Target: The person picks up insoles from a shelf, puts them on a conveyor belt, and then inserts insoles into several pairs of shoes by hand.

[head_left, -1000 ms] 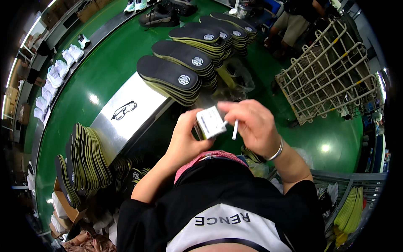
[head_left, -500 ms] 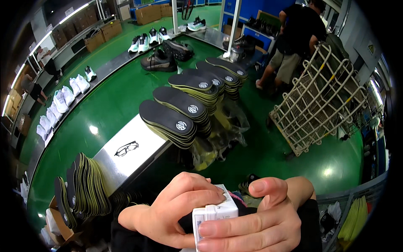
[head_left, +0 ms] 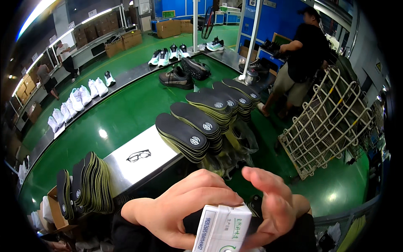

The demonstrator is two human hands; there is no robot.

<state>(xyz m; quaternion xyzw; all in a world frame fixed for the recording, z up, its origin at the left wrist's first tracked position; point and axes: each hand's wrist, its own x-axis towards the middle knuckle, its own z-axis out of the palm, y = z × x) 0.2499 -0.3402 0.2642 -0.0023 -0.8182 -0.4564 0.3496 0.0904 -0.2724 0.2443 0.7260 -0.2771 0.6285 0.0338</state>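
Observation:
A small white box (head_left: pixel 221 229) with green and dark print is close to the camera at the bottom centre. My left hand (head_left: pixel 180 210) wraps around its left side and grips it. My right hand (head_left: pixel 273 212) rests against its right side with the fingers spread and slightly blurred. Beyond my hands, several stacks of dark shoe insoles (head_left: pixel 201 126) lie on the green work surface (head_left: pixel 126 113). A pair of glasses (head_left: pixel 138 156) lies on a metal plate (head_left: pixel 155 147).
More insoles (head_left: pixel 86 187) stand on edge at lower left beside a cardboard box (head_left: pixel 54 210). White sneakers (head_left: pixel 77 98) line a curved conveyor. Dark shoes (head_left: pixel 182 75) sit at the back. A white wire rack (head_left: pixel 331 122) stands right, with a person in black (head_left: pixel 302 59) behind it.
The view has tilted upward, so my hands and the box have dropped to the bottom edge. My right hand's fingers have opened up off the box.

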